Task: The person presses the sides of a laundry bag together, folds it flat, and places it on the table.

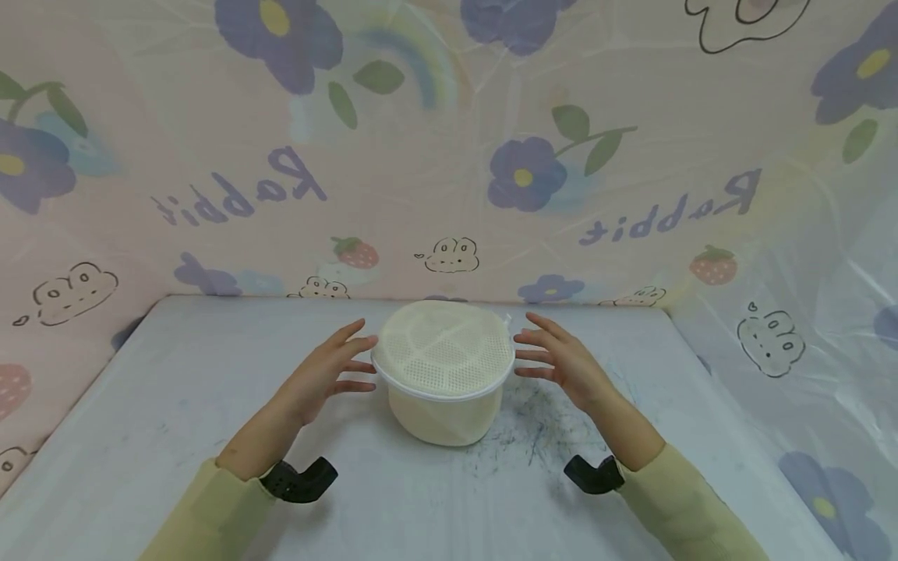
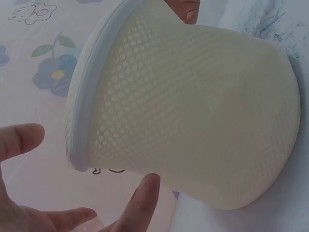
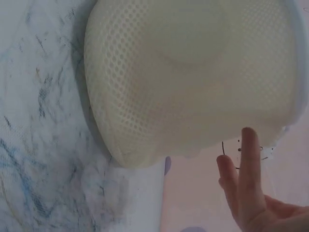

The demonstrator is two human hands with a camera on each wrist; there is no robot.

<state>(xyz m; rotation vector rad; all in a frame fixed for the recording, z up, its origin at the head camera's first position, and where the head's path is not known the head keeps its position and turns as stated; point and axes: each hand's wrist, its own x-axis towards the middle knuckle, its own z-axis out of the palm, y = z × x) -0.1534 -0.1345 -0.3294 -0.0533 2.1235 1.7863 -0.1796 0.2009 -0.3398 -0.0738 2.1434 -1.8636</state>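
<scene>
A cream mesh laundry bag point(image 1: 442, 351), round with a pale rim, stands upright at the middle of the table. On its left side is my left hand point(image 1: 326, 372), fingers spread and fingertips at or very close to the rim. My right hand point(image 1: 564, 362) mirrors it on the other side, its fingertips beside the rim. Seen from the left wrist, the mesh wall point(image 2: 193, 106) fills the middle, with the left fingers point(image 2: 140, 203) below it. In the right wrist view, two right fingers point(image 3: 249, 169) stand near the bag's wall point(image 3: 193, 87). Whether any fingertip touches is hard to tell.
The white table point(image 1: 210, 374) carries dark smudges point(image 1: 540, 428) to the bag's right. Behind it hangs a pink curtain point(image 1: 421, 179) printed with flowers and rabbits, which also closes in both sides. A black wrist mount point(image 1: 302, 479) sits on each forearm.
</scene>
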